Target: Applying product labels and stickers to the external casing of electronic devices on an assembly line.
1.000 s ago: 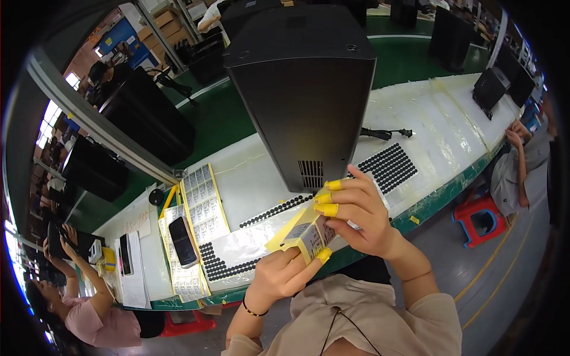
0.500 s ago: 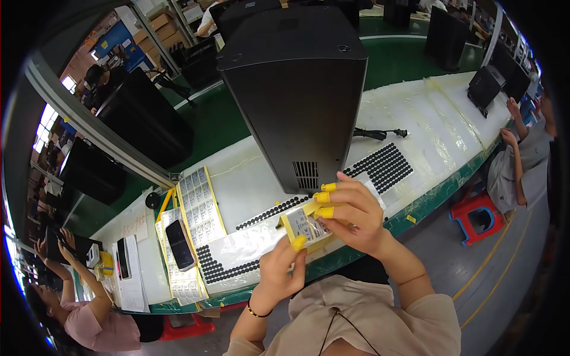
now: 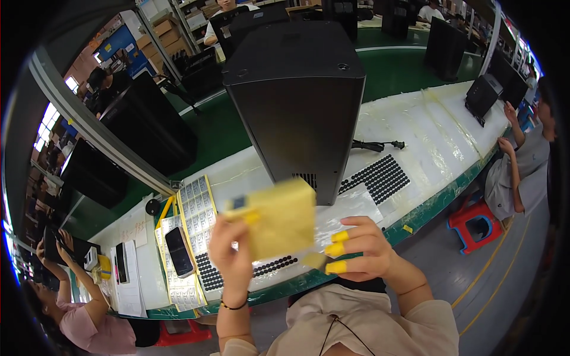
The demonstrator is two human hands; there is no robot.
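My left hand (image 3: pixel 231 252) pinches a yellow sheet of paper (image 3: pixel 282 219), blurred by motion and raised in front of the tall black case (image 3: pixel 291 113). A dark patch shows at the sheet's upper left corner. Yellow finger cots cover several of my fingertips. To the right of the sheet, my right hand (image 3: pixel 368 252) has its upper fingers spread. A small greyish-yellow piece (image 3: pixel 314 260), smeared by motion, sticks out from its lower fingertips. Beneath the hands lies a white sheet with rows of round black pads (image 3: pixel 273 266).
A phone (image 3: pixel 179 252) rests on printed label sheets (image 3: pixel 198 204) at the left. Right of the case are a black cable (image 3: pixel 377 145) and more black pads (image 3: pixel 377 180). Co-workers sit on both sides, with a red stool (image 3: pixel 475 225) at the right.
My hands have moved apart. The yellow sheet has gone up and left with my left hand, and its plain yellow face now shows. My right hand has drawn lower, away from the case.
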